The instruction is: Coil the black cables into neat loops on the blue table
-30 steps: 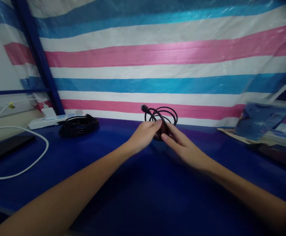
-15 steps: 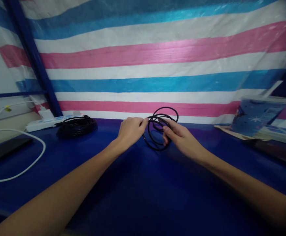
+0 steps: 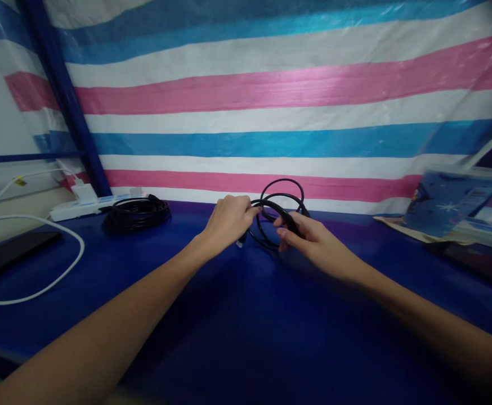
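Between my two hands is a black cable, bent into loops above the dark blue table. My left hand is closed on one side of the loops, its back turned up and most of its fingers hidden. A connector end with a pale tip pokes out below that hand. On the other side, my right hand grips the bundled strands between thumb and fingers. Some loose loops stand up behind the hands, near the striped sheet.
A second coiled black cable lies left, beside a white power strip with a charger. A white cord curves past a dark flat device. At right stand a blue patterned cup and another dark flat object.
The strands between my hands have drawn together into a thicker arc. A connector end now shows below my left hand. The view has shifted slightly.
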A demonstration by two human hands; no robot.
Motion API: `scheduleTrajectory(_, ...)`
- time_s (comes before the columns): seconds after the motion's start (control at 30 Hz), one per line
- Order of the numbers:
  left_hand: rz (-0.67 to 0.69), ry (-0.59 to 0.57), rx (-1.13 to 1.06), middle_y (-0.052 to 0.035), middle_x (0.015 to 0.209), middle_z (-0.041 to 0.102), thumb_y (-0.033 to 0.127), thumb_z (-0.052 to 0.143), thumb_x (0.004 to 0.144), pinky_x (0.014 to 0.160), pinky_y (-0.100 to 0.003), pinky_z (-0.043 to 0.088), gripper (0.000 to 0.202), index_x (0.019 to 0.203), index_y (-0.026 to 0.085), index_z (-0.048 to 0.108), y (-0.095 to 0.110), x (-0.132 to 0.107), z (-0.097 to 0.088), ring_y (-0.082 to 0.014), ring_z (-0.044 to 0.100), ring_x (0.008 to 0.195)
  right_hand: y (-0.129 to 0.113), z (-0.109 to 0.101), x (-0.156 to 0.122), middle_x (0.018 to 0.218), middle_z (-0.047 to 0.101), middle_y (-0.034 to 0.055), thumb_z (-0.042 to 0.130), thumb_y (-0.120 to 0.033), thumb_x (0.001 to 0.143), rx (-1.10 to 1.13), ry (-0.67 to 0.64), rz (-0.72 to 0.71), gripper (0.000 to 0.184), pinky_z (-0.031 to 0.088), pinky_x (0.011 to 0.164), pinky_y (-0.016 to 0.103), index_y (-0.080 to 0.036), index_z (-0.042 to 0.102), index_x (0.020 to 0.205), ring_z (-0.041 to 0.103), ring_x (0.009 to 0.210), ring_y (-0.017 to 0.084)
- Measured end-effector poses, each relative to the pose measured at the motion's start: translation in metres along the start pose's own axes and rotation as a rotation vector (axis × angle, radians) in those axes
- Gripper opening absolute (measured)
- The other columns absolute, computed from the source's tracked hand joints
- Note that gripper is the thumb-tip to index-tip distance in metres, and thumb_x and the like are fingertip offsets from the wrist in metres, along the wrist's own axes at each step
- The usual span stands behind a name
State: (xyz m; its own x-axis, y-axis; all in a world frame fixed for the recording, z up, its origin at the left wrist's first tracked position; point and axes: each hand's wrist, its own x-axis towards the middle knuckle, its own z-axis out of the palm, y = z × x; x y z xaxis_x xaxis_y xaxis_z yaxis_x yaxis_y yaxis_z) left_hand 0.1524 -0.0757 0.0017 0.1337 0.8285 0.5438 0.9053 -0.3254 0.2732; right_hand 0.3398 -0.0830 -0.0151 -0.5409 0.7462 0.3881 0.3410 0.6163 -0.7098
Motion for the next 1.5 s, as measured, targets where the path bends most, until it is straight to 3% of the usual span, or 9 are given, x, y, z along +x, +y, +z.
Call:
scheduleTrajectory(0.23, -0.586, -0.321, -0.96, -0.0005, 0.048, 0.052, 0.034, 0.054, 0.081, 0.051, -0.024, 0.039, 0.032, 0.054, 0.017, 0.052, -0.005, 0.001, 0.01, -0.0093, 0.05, 0.046, 0.002, 0.0, 0.0, 0.091, 0.06, 0.0033, 0.056, -0.028, 0.086, 0.159, -0.082, -0.085, 0.01, 0.043, 0.082, 0.033, -0.019, 0.054, 0.091, 0.056, 0.088, 0.017)
scheduleTrajectory(0.4, -0.739, -0.47, -1.108, 0.0012, 0.041, 0.047, 0.027, 0.054, 0.078, 0.044, -0.022, 0.036, 0.025, 0.055, 0.017, 0.055, 0.0, -0.004, 0.021, -0.0097, 0.049, 0.04, 0.007, 0.01, -0.003, 0.102, 0.06, 0.0035, 0.067, -0.022, 0.077, 0.113, -0.103, -0.112, 0.041, 0.046, 0.082, 0.033, -0.022, 0.052, 0.115, 0.056, 0.089, 0.017)
scheduleTrajectory(0.6, -0.489, -0.528, -0.841, -0.0052, 0.047, 0.058, 0.034, 0.048, 0.077, 0.047, -0.025, 0.038, 0.033, 0.051, 0.017, 0.057, 0.011, -0.011, 0.021, -0.0141, 0.053, 0.044, 0.002, 0.015, -0.005, 0.089, 0.063, 0.003, 0.061, -0.033, 0.084, 0.022, 0.042, -0.126, 0.015, 0.045, 0.077, 0.034, -0.02, 0.063, 0.092, 0.058, 0.083, 0.018)
scheduleTrajectory(0.77, -0.204, -0.12, -0.252, -0.0061, 0.056, 0.059, 0.045, 0.047, 0.083, 0.058, -0.031, 0.034, 0.04, 0.054, 0.019, 0.055, 0.002, -0.006, 0.017, -0.0175, 0.051, 0.055, 0.002, 0.006, -0.002, 0.094, 0.062, 0.0057, 0.055, -0.042, 0.087, 0.048, 0.1, -0.078, 0.024, 0.045, 0.081, 0.036, -0.019, 0.06, 0.088, 0.057, 0.089, 0.02)
scheduleTrajectory(0.9, -0.067, 0.098, -0.326, -0.0085, 0.098, 0.066, 0.032, 0.049, 0.086, 0.07, -0.032, 0.04, 0.019, 0.096, 0.018, 0.057, -0.005, -0.002, 0.016, -0.0174, 0.057, 0.077, 0.001, 0.003, -0.001, 0.099, 0.065, 0.009, 0.051, -0.045, 0.088, 0.177, 0.055, -0.003, 0.029, 0.043, 0.09, 0.041, -0.018, 0.057, 0.098, 0.058, 0.098, 0.023)
scheduleTrajectory(1.0, 0.077, 0.071, -0.483, -0.0083, 0.111, 0.064, 0.026, 0.043, 0.09, 0.081, -0.031, 0.042, 0.025, 0.11, 0.018, 0.056, -0.005, -0.001, 0.014, -0.0166, 0.059, 0.093, 0.0, 0.003, 0.0, 0.088, 0.066, 0.0063, 0.053, -0.043, 0.087, 0.396, 0.06, 0.027, 0.035, 0.044, 0.089, 0.04, -0.019, 0.05, 0.112, 0.061, 0.092, 0.021)
scheduleTrajectory(1.17, 0.067, -0.015, -0.633, -0.0048, 0.088, 0.066, 0.023, 0.047, 0.088, 0.081, -0.031, 0.043, 0.016, 0.095, 0.018, 0.06, -0.004, 0.002, 0.011, -0.0159, 0.059, 0.084, 0.001, 0.0, 0.004, 0.058, 0.055, -0.0015, 0.058, -0.042, 0.083, 0.505, 0.127, 0.091, 0.032, 0.048, 0.066, 0.032, -0.017, 0.055, 0.104, 0.06, 0.061, 0.016)
scheduleTrajectory(1.37, -0.096, -0.487, -1.282, -0.0018, 0.07, 0.056, 0.032, 0.05, 0.087, 0.072, -0.029, 0.048, 0.016, 0.08, 0.017, 0.052, -0.005, -0.001, 0.007, -0.0125, 0.058, 0.067, 0.003, -0.01, 0.005, 0.049, 0.055, -0.0025, 0.069, -0.027, 0.068, 0.296, 0.199, 0.159, 0.021, 0.042, 0.049, 0.028, -0.017, 0.061, 0.084, 0.054, 0.046, 0.014)
scheduleTrajectory(1.5, 0.009, -0.431, -1.09, -0.0016, 0.076, 0.057, 0.047, 0.046, 0.088, 0.064, -0.027, 0.047, 0.029, 0.09, 0.019, 0.052, 0.009, -0.009, 0.008, -0.0111, 0.057, 0.06, 0.001, -0.011, 0.003, 0.05, 0.053, -0.0031, 0.064, -0.028, 0.071, 0.122, 0.289, 0.152, 0.02, 0.04, 0.044, 0.028, -0.017, 0.06, 0.088, 0.05, 0.042, 0.013)
